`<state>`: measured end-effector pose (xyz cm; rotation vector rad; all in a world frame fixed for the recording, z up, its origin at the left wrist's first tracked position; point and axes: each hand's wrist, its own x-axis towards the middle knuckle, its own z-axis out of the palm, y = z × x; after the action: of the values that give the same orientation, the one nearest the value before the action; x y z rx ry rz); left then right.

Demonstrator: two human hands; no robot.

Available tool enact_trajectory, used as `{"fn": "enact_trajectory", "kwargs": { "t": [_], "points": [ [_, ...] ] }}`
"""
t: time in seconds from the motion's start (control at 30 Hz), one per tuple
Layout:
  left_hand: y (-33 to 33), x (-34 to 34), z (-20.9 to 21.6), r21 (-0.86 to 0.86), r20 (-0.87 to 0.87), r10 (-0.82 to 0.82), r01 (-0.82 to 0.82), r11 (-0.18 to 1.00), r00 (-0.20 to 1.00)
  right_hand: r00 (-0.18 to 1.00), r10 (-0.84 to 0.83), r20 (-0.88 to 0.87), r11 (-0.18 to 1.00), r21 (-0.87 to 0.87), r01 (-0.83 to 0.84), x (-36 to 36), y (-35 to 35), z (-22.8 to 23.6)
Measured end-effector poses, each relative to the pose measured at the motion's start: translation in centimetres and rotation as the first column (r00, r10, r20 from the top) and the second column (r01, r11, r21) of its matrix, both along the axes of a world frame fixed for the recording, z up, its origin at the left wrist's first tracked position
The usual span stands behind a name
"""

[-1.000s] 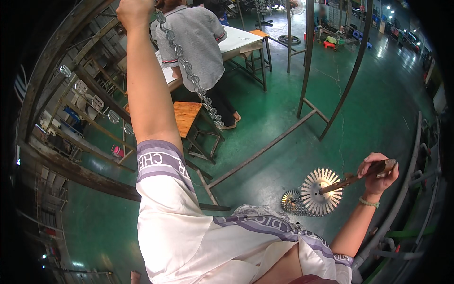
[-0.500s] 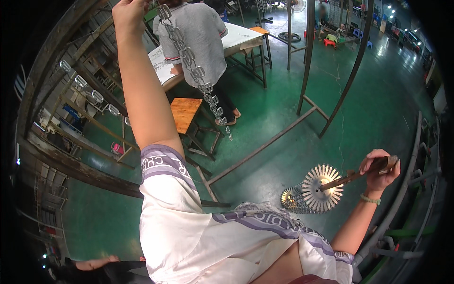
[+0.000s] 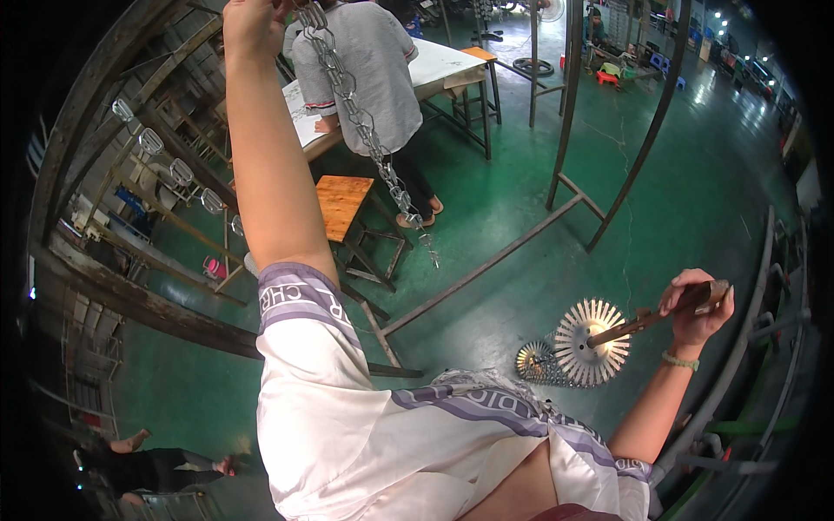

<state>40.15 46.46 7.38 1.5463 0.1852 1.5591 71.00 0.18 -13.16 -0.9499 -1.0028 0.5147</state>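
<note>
My left hand [image 3: 254, 33] is raised at the top edge, its fingers curled and partly cut off; what they hold is hidden. Just right of it hangs a chain of metal links [image 3: 350, 97], which tapers down toward the floor. Down on the right, my right hand [image 3: 691, 317] closes around the wide end of a rusty metal bar [image 3: 641, 321]. The bar's other end meets the middle of a pale disc with radial slats [image 3: 572, 337]. Beside that disc is a smaller slatted disc [image 3: 533, 358], with small metal links around both.
Dark metal framing [image 3: 486, 265] crosses ahead and curves along the left, where several wire loops [image 3: 180, 172] hang. A person in a grey shirt [image 3: 365, 69] stands at a white table [image 3: 447, 62], near a wooden stool [image 3: 343, 204]. Pipes [image 3: 738, 365] run along the right.
My left hand has shifted slightly right, and the hanging chain has swung right with its lower end reaching lower. My right hand has barely moved on the bar. Another person at lower left has moved.
</note>
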Motion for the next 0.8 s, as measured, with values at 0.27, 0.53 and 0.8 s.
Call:
{"fn": "enact_trajectory", "kwargs": {
  "t": [0.27, 0.53, 0.8],
  "points": [
    [-3.7, 1.7, -4.0, 0.066, -0.044, -0.05, 0.053, 0.996, 0.998, 0.999, -0.016, -0.048, 0.999, -0.035, 0.014, 0.3, -0.5, -0.4],
    [-9.7, 4.5, -17.0, -0.04, -0.27, -0.139, 0.134, 0.99, 0.953, 0.999, 0.017, -0.034, 0.996, -0.083, -0.02, 1.5, -0.9, -0.8],
    [-17.2, 7.1, -32.5, -0.056, -0.439, -0.375, 0.392, 0.918, 0.816, 0.997, 0.072, -0.001, 0.994, -0.088, -0.071, 1.8, -0.5, -0.9]
  ]
}}
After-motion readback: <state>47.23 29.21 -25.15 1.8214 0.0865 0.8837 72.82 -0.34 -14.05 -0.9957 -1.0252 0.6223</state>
